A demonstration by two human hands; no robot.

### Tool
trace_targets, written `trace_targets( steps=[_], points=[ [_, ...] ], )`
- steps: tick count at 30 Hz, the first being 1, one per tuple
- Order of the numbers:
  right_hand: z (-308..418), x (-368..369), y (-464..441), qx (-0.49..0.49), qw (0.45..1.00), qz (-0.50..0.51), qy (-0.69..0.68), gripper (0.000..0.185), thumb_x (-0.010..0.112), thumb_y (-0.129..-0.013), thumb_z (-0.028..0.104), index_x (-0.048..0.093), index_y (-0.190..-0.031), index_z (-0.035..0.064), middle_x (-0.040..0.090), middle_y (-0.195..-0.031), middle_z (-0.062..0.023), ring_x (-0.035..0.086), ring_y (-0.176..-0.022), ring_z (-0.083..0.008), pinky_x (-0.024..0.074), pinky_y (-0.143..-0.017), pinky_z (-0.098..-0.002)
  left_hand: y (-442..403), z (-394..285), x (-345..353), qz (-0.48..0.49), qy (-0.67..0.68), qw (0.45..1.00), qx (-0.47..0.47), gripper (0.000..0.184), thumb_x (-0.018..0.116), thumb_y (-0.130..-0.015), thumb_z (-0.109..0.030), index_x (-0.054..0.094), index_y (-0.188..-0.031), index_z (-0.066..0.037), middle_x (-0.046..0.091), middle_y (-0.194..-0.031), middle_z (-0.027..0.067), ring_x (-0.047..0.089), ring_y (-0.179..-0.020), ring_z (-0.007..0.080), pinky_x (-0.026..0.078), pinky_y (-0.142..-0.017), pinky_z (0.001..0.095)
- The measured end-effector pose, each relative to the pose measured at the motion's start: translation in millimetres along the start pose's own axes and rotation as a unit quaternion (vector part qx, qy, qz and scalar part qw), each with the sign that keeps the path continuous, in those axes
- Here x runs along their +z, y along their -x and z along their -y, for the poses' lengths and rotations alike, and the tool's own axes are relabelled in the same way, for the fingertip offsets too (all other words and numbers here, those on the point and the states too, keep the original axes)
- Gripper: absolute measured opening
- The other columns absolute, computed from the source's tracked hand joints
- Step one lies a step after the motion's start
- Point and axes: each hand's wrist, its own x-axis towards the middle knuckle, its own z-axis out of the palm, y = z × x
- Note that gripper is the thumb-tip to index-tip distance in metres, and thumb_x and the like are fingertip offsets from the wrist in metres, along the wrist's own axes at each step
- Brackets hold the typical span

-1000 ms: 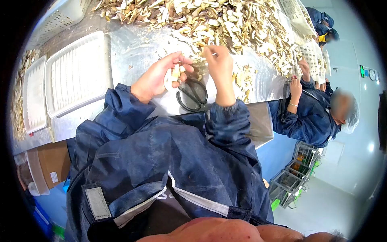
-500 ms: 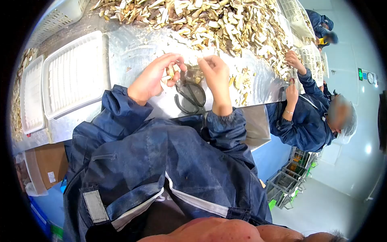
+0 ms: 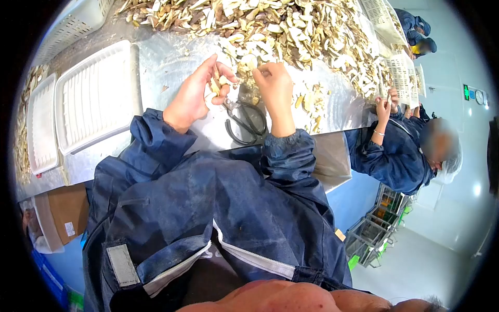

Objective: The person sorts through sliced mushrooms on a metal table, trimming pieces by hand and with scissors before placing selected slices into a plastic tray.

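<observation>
My left hand (image 3: 192, 99) is curled, palm up, around a few pale dried mushroom slices (image 3: 214, 87). Just across from it, my right hand (image 3: 276, 93) has its fingers bent into a pinch at the near edge of the heap; anything between the fingertips is hidden. Black-handled scissors (image 3: 262, 123) lie on the metal table (image 3: 171, 57) between my wrists, their blades partly hidden by my left hand. Beyond both hands spreads a large heap of dried mushroom slices (image 3: 296, 31). A small group of slices (image 3: 312, 104) rests to the right of my right hand.
Two white ribbed trays (image 3: 96, 99) sit on the left of the table, with a perforated basket (image 3: 73, 28) behind them. On the right, a co-worker (image 3: 400, 151) in dark blue handles slices beside more white baskets (image 3: 403, 78). A cardboard box (image 3: 67, 213) stands below the table's left edge.
My right hand has shifted slightly up and left, toward the heap. My left thumb and fingers have opened a little around the slices. The co-worker's hands have come together farther right.
</observation>
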Motion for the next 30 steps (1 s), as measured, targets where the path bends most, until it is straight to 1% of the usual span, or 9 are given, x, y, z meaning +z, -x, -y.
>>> trace_targets(
  steps=[2, 8, 14, 15, 19, 22, 23, 26, 30],
  points=[
    [2, -6, 4, 0.071, 0.992, 0.021, -0.103, 0.018, 0.072, -0.082, 0.018, 0.070, -0.083, 0.0002, 0.068, -0.076, -0.0117, 0.066, -0.068, -0.0214, 0.0509, -0.064, -0.0332, 0, -1, 2, -0.030, 0.017, 0.999, 0.006, 0.046, 0.035, -0.106, -0.044, 0.057, -0.099, -0.003, 0.062, -0.092, 0.0122, 0.053, -0.060, 0.0114, 0.037, -0.041, 0.0205],
    [-1, -13, 7, 0.122, 0.965, 0.054, -0.224, 0.021, 0.071, -0.086, 0.016, 0.068, -0.088, -0.0038, 0.069, -0.075, -0.0063, 0.062, -0.069, -0.0112, 0.0483, -0.063, -0.0271, 2, -2, -2, -0.017, -0.017, 1.000, 0.010, 0.043, 0.037, -0.106, -0.043, 0.057, -0.103, -0.005, 0.063, -0.095, 0.0091, 0.059, -0.069, 0.0124, 0.041, -0.044, 0.0215],
    [38, -32, 15, 0.107, 0.860, 0.160, -0.473, 0.021, 0.070, -0.089, 0.016, 0.069, -0.090, -0.0043, 0.069, -0.076, -0.0013, 0.059, -0.071, -0.0035, 0.0472, -0.062, -0.0226, 6, -1, 15, -0.034, 0.030, 0.999, 0.010, 0.053, 0.036, -0.104, -0.050, 0.059, -0.113, -0.004, 0.066, -0.099, 0.0118, 0.066, -0.081, 0.0185, 0.053, -0.054, 0.0271],
    [32, -31, 7, 0.107, 0.945, 0.119, -0.284, 0.022, 0.069, -0.089, 0.021, 0.071, -0.091, -0.0010, 0.071, -0.078, -0.0059, 0.066, -0.071, -0.0122, 0.0499, -0.062, -0.0284, 4, 1, 7, -0.017, 0.052, 0.999, 0.001, 0.056, 0.036, -0.103, -0.053, 0.058, -0.116, -0.003, 0.067, -0.099, 0.0131, 0.068, -0.085, 0.0214, 0.056, -0.057, 0.0301],
    [9, 4, -15, -0.020, 0.997, -0.015, -0.073, 0.020, 0.068, -0.084, 0.025, 0.075, -0.089, 0.0071, 0.069, -0.083, -0.0157, 0.067, -0.076, -0.0370, 0.0520, -0.067, -0.0439, -1, -3, -6, 0.008, 0.066, 0.998, 0.013, 0.055, 0.041, -0.102, -0.051, 0.058, -0.116, -0.001, 0.068, -0.097, 0.0145, 0.069, -0.081, 0.0244, 0.059, -0.063, 0.0373],
    [12, 14, -14, -0.061, 0.994, -0.011, 0.085, 0.020, 0.068, -0.084, 0.025, 0.074, -0.088, 0.0063, 0.069, -0.081, -0.0139, 0.068, -0.075, -0.0343, 0.0523, -0.066, -0.0429, 0, -6, -2, -0.023, 0.062, 0.998, 0.024, 0.055, 0.040, -0.102, -0.052, 0.058, -0.116, -0.002, 0.067, -0.100, 0.0135, 0.067, -0.082, 0.0230, 0.057, -0.061, 0.0350],
    [13, 12, -13, -0.039, 0.997, 0.022, 0.070, 0.023, 0.071, -0.082, 0.028, 0.074, -0.091, 0.0067, 0.070, -0.085, -0.0160, 0.067, -0.078, -0.0358, 0.0527, -0.071, -0.0405, 1, -8, -1, -0.027, 0.062, 0.997, 0.027, 0.055, 0.040, -0.102, -0.052, 0.058, -0.116, -0.002, 0.067, -0.100, 0.0135, 0.067, -0.082, 0.0230, 0.058, -0.062, 0.0352],
    [21, 3, -13, 0.029, 0.996, 0.076, 0.021, 0.023, 0.073, -0.081, 0.025, 0.074, -0.093, 0.0049, 0.070, -0.082, -0.0134, 0.067, -0.073, -0.0273, 0.0514, -0.069, -0.0351, 2, -7, 0, -0.049, 0.054, 0.997, 0.035, 0.053, 0.042, -0.102, -0.050, 0.058, -0.116, -0.001, 0.067, -0.100, 0.0134, 0.067, -0.083, 0.0230, 0.059, -0.064, 0.0356],
    [21, -12, -18, 0.107, 0.962, 0.113, -0.223, 0.022, 0.073, -0.081, 0.021, 0.073, -0.091, 0.0006, 0.070, -0.083, -0.0170, 0.069, -0.076, -0.0236, 0.0520, -0.068, -0.0324, 0, -4, -2, -0.075, 0.044, 0.995, 0.053, 0.051, 0.042, -0.103, -0.047, 0.058, -0.117, 0.000, 0.067, -0.102, 0.0135, 0.068, -0.084, 0.0232, 0.059, -0.066, 0.0355]
  ],
)
